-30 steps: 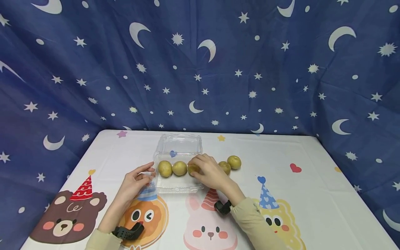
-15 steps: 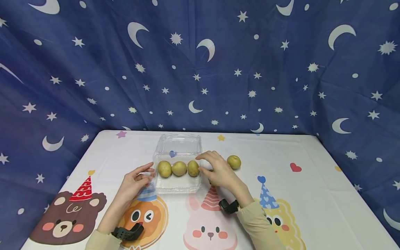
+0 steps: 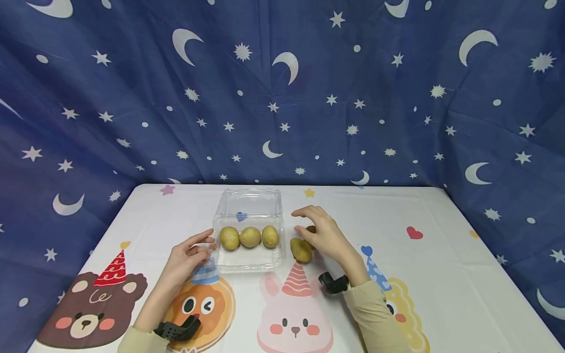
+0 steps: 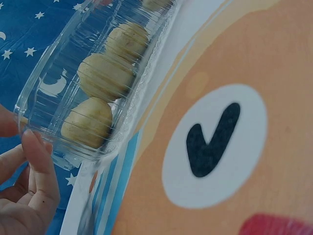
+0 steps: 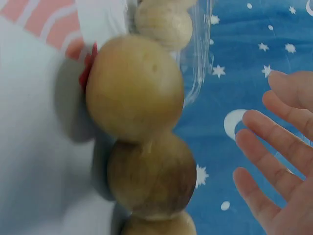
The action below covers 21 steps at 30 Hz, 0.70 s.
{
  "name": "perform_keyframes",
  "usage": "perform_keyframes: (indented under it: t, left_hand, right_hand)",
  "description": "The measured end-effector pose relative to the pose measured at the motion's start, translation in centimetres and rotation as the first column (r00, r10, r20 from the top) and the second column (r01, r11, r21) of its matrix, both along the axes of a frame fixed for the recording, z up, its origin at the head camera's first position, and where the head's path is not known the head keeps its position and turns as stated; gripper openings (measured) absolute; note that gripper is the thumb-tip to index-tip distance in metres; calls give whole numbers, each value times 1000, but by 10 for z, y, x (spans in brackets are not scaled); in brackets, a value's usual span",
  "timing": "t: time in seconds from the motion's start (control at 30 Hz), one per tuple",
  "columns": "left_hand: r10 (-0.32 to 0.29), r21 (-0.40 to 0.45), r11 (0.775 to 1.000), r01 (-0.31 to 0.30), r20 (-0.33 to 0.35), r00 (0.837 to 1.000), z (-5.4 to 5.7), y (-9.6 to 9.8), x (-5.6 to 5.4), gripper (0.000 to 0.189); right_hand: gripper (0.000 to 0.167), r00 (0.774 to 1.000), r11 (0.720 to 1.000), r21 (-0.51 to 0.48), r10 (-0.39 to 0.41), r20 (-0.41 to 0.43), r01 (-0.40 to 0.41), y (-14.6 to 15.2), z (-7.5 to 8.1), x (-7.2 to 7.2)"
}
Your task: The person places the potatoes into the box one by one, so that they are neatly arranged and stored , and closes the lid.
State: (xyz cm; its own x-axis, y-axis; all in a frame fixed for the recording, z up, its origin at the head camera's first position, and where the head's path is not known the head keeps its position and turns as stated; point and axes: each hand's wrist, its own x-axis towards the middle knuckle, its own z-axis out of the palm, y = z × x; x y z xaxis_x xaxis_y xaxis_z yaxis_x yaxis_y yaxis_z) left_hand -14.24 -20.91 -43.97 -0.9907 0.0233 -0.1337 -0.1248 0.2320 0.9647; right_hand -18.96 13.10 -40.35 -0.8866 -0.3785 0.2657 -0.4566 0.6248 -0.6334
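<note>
A clear plastic clamshell box [image 3: 251, 262] lies with its lid tipped back, holding a row of three potatoes, the middle one [image 3: 250, 237] flanked by two others. My left hand [image 3: 191, 256] is at the box's left side; in the left wrist view its thumb and a finger pinch the rim at a corner. To the right of the box my right hand [image 3: 324, 233] hovers over loose potatoes, fingers spread and holding nothing. One loose potato [image 3: 301, 250] shows plainly, and a browner one [image 5: 152, 176] adjoins it in the right wrist view. Others are partly hidden by the hand.
A white tablecloth [image 3: 397, 230] with cartoon animals covers the table. Behind its far edge hangs a blue curtain [image 3: 309, 122] with moons and stars. The box's raised lid [image 3: 250, 201] stands toward the back.
My right hand has let go of the third potato in the box and moved right, over the loose ones. The left hand stays at the box. The head view has shifted slightly.
</note>
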Motion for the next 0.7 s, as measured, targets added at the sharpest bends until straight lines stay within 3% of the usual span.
perform_keyframes:
  t: [0.27,0.7]
  left_hand:
    - [-6,6,1000,7,-9,1000,0,0,0,54]
    - [-5,5,1000,5,-7,1000,0,-1,1,54]
  right_hand:
    - [33,999,999,7,-46,-11,46,19,-6,-7]
    - [33,992,993,-17,-116,56,117,40,-15,-13]
